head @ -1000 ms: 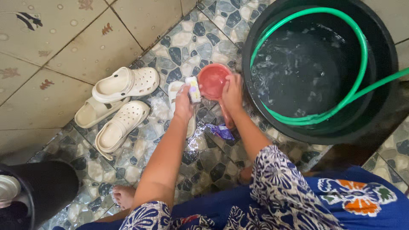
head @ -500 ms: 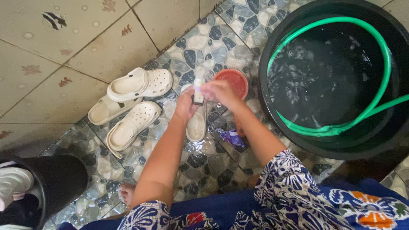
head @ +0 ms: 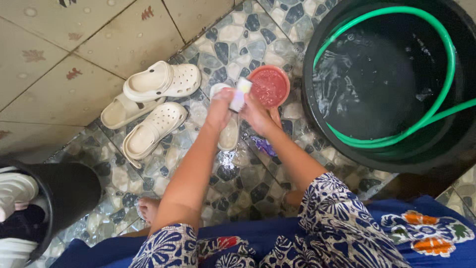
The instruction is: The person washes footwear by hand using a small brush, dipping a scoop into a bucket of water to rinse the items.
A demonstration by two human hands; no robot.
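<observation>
Left hand gripped the white brush, right hand pressed the pale shoe on the wet floor; the shoe's long axis ran near-to-far, directly below the brush, red scoop just right.

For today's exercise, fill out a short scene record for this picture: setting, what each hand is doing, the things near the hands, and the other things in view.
Setting: wet tiled floor, seen from above
Left hand: grips a small scrub brush
Right hand: beside the brush, over a cream clog lying on the floor
Near the hands: red dipper holding water; purple wrapper
Other footwear: three cream clogs together at the left
Containers: large black tub of water with a green hose; black bucket at lower left
</observation>
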